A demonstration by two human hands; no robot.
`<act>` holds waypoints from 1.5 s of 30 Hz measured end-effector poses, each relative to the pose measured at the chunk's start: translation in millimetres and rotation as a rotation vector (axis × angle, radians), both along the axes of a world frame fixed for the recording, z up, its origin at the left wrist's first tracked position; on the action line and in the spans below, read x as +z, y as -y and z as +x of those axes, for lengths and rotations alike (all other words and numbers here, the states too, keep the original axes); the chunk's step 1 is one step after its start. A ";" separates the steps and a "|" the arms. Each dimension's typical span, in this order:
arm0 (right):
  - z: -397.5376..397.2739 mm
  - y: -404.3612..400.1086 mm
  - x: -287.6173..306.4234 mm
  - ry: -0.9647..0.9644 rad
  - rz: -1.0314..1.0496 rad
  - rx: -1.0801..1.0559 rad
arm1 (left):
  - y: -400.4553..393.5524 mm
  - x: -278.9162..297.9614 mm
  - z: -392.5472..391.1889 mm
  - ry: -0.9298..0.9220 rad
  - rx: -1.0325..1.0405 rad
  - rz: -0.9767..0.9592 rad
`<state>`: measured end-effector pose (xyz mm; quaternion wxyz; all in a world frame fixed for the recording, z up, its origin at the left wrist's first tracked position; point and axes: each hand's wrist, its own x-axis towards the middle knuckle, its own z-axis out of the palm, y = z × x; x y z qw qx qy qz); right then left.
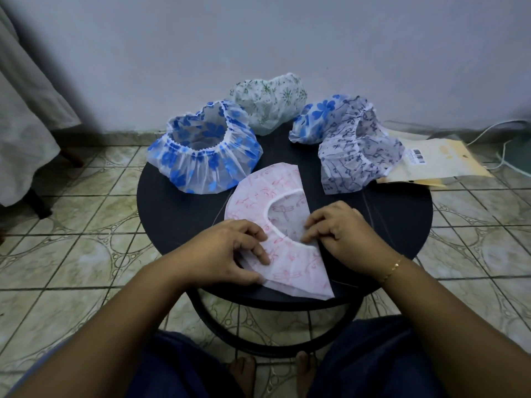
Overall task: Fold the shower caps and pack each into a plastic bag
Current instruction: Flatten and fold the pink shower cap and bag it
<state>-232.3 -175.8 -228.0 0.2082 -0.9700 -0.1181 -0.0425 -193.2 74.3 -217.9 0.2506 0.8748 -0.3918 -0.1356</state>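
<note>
Pink cap: pink shower cap with a red dragonfly print, folded in half into a half-moon, lying flat on the near part of the tabletop, straight fold edge to the right
Left hand: left hand lies on the near-left part of the pink cap, fingers curled, fingertips pressing on top and thumb tucked at the cap's near edge, pinching the layers there
Right hand: right hand is at the fold edge on the right, fingers bent, tips pressing the cap near its white elastic band; whether it truly grips the film I cannot tell; a thin gold bracelet sits on the wrist
Blue flower cap: blue-flowered cap stands open, mouth up, on the far-left part of the tabletop, just beside the pink cap
Green cap: green-sprigged cap at the far edge, crumpled, near the wall
Right-side caps: second blue-flowered cap touches a grey branch-print cap, which sits at the right edge with its opening turned upward
Bags: flat plastic bags with a cream card and barcode label, hanging over the right rim, partly under the grey cap
Floor: patterned green tiles; bare toes show under the tabletop
</note>
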 end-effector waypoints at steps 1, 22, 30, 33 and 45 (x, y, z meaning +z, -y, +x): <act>-6.1 2.8 -0.7 -0.002 0.023 0.023 | -0.2 0.1 -0.3 -0.004 -0.004 0.010; -46.9 8.0 9.5 -0.274 0.245 0.038 | 2.0 -5.8 -6.4 0.109 0.059 -0.042; -40.2 -3.8 3.5 -0.114 0.362 -0.015 | 4.4 -4.1 -2.4 0.081 0.078 -0.037; -40.2 -7.4 5.2 -0.042 0.456 -0.062 | 6.2 -3.6 -0.3 -0.019 0.152 -0.072; -21.7 -19.9 1.2 -0.149 0.626 -0.477 | 16.4 0.0 -1.0 -0.212 0.425 -0.236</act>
